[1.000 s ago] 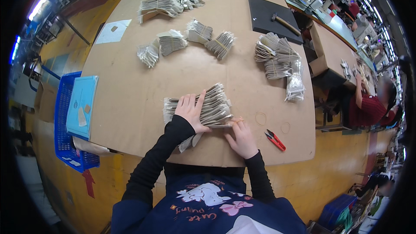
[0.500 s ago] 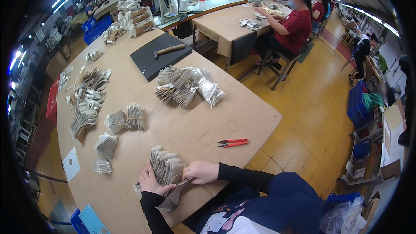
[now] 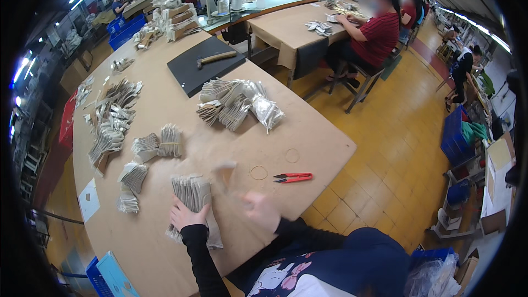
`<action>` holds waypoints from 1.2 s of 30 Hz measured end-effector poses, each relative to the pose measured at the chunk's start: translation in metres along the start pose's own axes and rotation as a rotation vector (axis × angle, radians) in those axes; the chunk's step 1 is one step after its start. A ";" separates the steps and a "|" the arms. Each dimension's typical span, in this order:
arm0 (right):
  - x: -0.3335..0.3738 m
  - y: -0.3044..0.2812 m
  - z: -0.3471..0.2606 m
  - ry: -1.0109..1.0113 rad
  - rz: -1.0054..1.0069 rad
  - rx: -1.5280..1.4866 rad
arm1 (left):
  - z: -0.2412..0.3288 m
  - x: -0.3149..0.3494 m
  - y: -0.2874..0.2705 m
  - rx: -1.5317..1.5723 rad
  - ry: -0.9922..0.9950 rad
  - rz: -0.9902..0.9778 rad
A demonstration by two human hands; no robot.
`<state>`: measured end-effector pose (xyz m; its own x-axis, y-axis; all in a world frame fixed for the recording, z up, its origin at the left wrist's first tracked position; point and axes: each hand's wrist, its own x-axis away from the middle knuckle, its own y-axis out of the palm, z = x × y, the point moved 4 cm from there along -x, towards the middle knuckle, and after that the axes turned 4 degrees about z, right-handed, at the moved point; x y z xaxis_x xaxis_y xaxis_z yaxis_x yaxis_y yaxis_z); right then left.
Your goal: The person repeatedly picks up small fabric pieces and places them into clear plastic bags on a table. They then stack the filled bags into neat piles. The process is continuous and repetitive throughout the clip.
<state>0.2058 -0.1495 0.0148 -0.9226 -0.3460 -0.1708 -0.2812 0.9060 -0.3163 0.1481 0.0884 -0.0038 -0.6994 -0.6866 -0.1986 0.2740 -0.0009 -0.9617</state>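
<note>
The left hand (image 3: 186, 215) presses flat on a fanned stack of grey-brown card pieces (image 3: 191, 193) at the table's (image 3: 308, 137) near edge; the right hand (image 3: 263, 210) is blurred, grip unclear; the pieces look light, stiff and prone to sliding, best pinched across both sides.

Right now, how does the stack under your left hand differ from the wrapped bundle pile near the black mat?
The stack sits at the near edge, pressed by the left hand; the bundle pile lies untouched mid-table beside the black mat. The stack is one compact, upright-fanned block; the bundle pile is several bunches splayed outward. Part of the bundle pile is in clear shiny wrap; the stack shows none. Both look like grey-beige flat pieces on the same brown table.
</note>
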 end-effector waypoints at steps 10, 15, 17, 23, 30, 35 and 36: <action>0.047 0.085 -0.003 -0.184 -0.316 -0.072 | -0.007 0.019 -0.009 0.020 0.238 -0.003; 0.027 0.054 0.021 0.296 -0.440 -0.380 | 0.011 0.022 -0.016 -0.001 0.244 -0.039; 0.013 0.035 0.028 0.261 -0.222 -0.341 | 0.021 0.028 -0.020 -0.008 0.263 -0.068; -0.004 0.019 0.028 0.035 0.127 -0.017 | 0.048 0.053 -0.023 -0.093 0.440 -0.030; -0.026 0.044 0.011 0.006 -0.305 -0.430 | 0.018 0.008 -0.032 -0.001 0.516 -0.243; -0.015 0.052 0.010 -0.057 -0.170 -0.173 | -0.011 -0.015 -0.033 -0.019 0.594 -0.306; -0.018 0.059 0.014 0.008 -0.171 -0.233 | -0.014 -0.016 -0.028 -0.033 0.567 -0.366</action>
<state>0.2097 -0.0936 -0.0139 -0.8582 -0.4975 -0.1260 -0.4851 0.8665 -0.1173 0.1420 0.1095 0.0234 -0.9841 -0.1581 0.0815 -0.0607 -0.1323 -0.9893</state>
